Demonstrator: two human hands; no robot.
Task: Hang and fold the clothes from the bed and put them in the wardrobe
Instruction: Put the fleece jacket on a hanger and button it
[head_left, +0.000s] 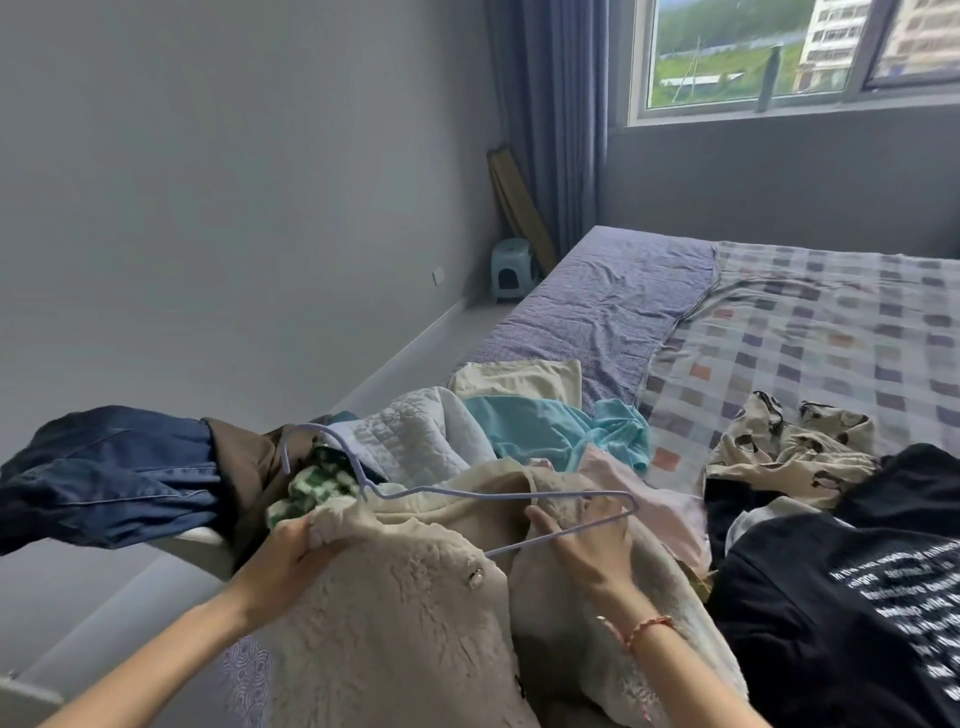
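A cream fleece coat (405, 613) lies open at the near end of the bed (597, 291), and everything else is best placed from it. The left hand (306, 540) grips the coat's left collar edge, fingers curled under a bunch of fleece. The right hand (576, 540) sits over the coat's opening, holding a lilac wire hanger (478, 488); its fingers appear to be closed round the lower bar, though the fleece hides part of them. The hanger lies across the top of the coat, its hook pointing left past the collar.

Left of the coat, jeans (104, 478) hang over a pale rail off the side of the bed. Touching the collar is a green-and-white checked piece (317, 488). Just beyond the coat lie a white quilted piece (415, 441) and a turquoise top (550, 431), with a folded cream cloth (519, 379) farther back. A pink garment (649, 499) lies against the coat's right side. Right of that is a black T-shirt (831, 597) (white lettering on it) and, beyond it, a beige patterned garment (789, 452) on the checked blanket (831, 322).
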